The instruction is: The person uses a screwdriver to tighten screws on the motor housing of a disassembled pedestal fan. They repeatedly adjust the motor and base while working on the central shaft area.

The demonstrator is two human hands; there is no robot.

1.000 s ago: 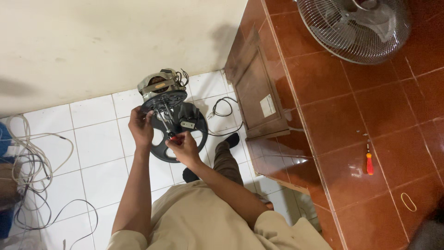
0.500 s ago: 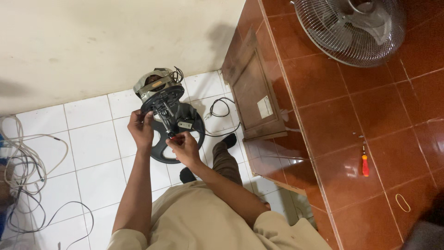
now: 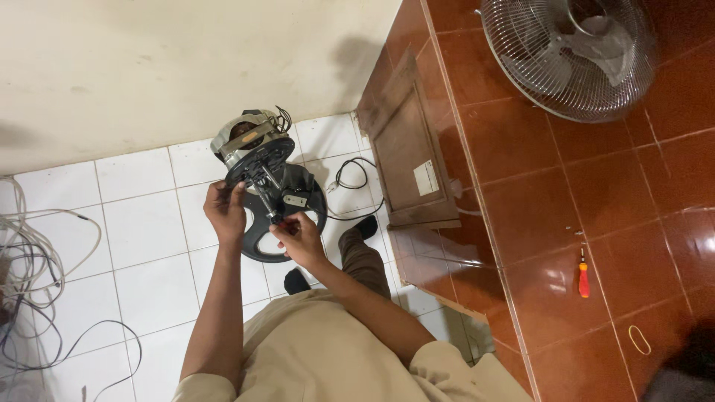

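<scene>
- Our left hand (image 3: pixel 225 211) grips the fan motor assembly (image 3: pixel 257 160) from its left side.
- Our right hand (image 3: pixel 300 237), just below, has its fingers (image 3: pixel 287 223) pinched closed on the shaft (image 3: pixel 267 195), which points down towards us.

A metal fan (image 3: pixel 570 56) stood on the red tiled ledge (image 3: pixel 521 171) — a red screwdriver (image 3: pixel 584 274) and rubber band (image 3: pixel 638 339) lay nearby. Loose cables (image 3: pixel 30 290) sprawled over white floor tiles (image 3: pixel 141 223).
</scene>
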